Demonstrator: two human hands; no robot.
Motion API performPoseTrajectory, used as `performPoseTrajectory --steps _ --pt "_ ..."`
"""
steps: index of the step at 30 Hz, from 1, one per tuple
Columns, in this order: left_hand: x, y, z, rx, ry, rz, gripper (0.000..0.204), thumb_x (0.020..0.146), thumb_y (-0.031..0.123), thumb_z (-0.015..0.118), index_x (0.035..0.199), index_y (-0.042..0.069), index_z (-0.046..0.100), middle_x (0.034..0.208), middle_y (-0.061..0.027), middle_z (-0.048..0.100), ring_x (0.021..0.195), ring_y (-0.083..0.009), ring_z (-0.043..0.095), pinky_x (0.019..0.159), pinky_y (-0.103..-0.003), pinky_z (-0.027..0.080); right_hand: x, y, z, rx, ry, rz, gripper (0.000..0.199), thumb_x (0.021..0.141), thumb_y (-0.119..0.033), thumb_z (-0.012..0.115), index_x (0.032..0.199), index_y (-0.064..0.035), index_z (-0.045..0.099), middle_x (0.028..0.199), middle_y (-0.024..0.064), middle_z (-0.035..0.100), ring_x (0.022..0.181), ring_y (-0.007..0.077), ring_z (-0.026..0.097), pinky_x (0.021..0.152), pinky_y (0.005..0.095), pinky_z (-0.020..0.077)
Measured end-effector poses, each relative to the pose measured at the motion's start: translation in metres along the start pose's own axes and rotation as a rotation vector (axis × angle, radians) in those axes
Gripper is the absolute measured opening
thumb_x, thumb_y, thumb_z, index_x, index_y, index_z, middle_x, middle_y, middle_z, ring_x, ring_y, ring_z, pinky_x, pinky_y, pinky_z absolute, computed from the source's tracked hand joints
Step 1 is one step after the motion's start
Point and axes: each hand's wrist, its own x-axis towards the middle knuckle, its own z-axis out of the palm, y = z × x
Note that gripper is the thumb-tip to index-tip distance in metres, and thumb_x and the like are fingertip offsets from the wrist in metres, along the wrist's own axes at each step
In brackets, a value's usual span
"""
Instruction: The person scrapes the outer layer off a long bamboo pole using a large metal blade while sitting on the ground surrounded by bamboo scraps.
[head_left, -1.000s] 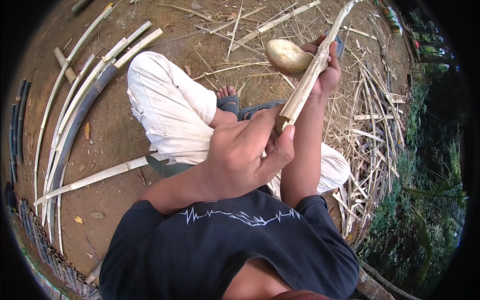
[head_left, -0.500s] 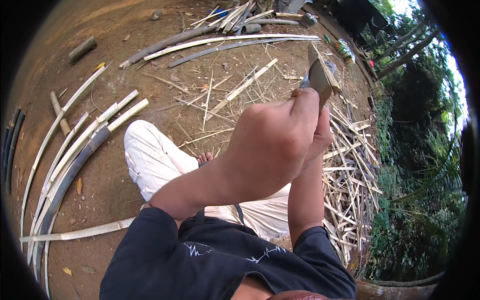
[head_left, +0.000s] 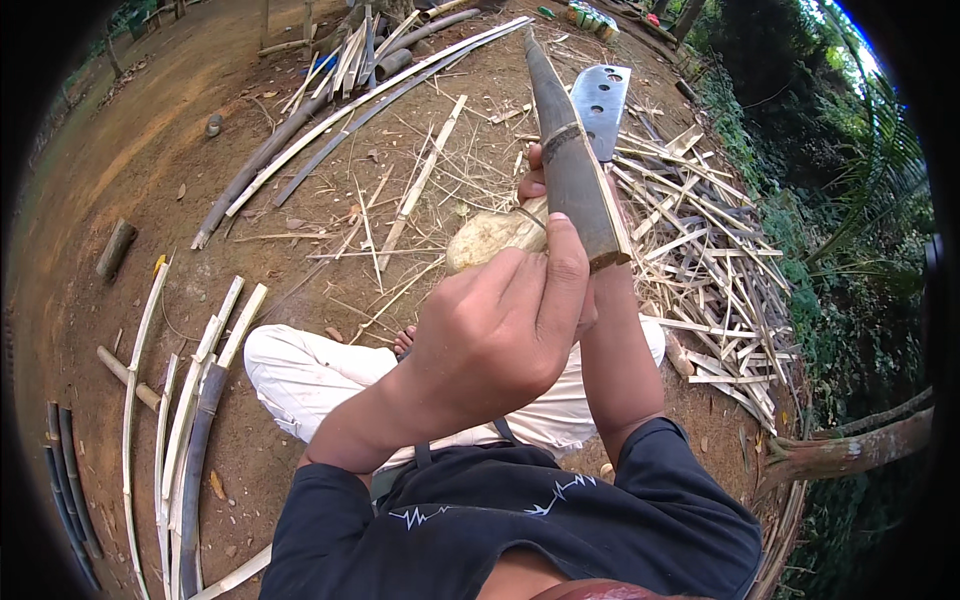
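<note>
My left hand (head_left: 505,320) is closed around the near end of a split bamboo piece (head_left: 582,195), thumb along its dark outer side. The piece points away from me and tapers toward its far end, with a ring-like node partway along. Behind it, my right hand (head_left: 533,178) is mostly hidden; curled fingers show at the bamboo's left edge. It appears to grip the handle of a cleaver (head_left: 601,105), whose shiny blade with several holes stands up just right of the bamboo. Below the hands, a pale wood block (head_left: 490,238) sits partly covered.
A heap of split bamboo offcuts (head_left: 715,240) lies on the right. Long bamboo strips (head_left: 185,440) lie on the left, others (head_left: 340,120) at the far side. Thin shavings (head_left: 450,170) litter the dirt ground. A tree trunk (head_left: 850,455) juts in at the right.
The bamboo has turned from nearly end-on to showing its long dark outer side. The cleaver blade, mostly hidden before, shows plainly now. The head view has shifted, revealing the wood block.
</note>
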Motion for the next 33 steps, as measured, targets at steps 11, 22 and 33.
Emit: performPoseTrajectory --steps 11,22,33 --pt "-0.009 0.001 0.0 0.058 -0.052 0.039 0.042 0.081 0.001 0.072 0.115 -0.02 0.059 0.069 -0.0098 0.057 0.052 -0.0161 0.055 0.046 -0.03 0.046 0.013 0.011 -0.027 0.264 -0.049 0.116 0.017 0.096 -0.011 0.05 0.103 0.0025 0.058 0.097 0.0171 0.066 0.071 0.0235 0.058 0.063 0.0351 0.0545" --pt "0.0 0.02 0.005 -0.095 -0.201 0.033 0.053 0.081 0.002 0.072 0.127 -0.017 0.056 0.075 -0.0092 0.054 0.063 -0.0186 0.053 0.055 -0.033 0.047 0.0 0.019 -0.05 0.592 -0.305 0.036 0.031 0.096 -0.023 0.065 0.112 0.0018 0.058 0.108 0.0149 0.063 0.092 0.0219 0.053 0.083 0.0343 0.0504" --pt "0.031 -0.006 0.009 -0.558 0.123 -0.183 0.035 0.089 -0.001 0.071 0.123 -0.008 0.064 0.093 -0.0146 0.074 0.074 -0.013 0.07 0.058 -0.023 0.056 0.041 -0.005 -0.011 0.465 -0.378 0.105 0.028 0.099 -0.025 0.06 0.109 0.0013 0.062 0.105 0.0142 0.066 0.089 0.028 0.068 0.076 0.0422 0.0617"
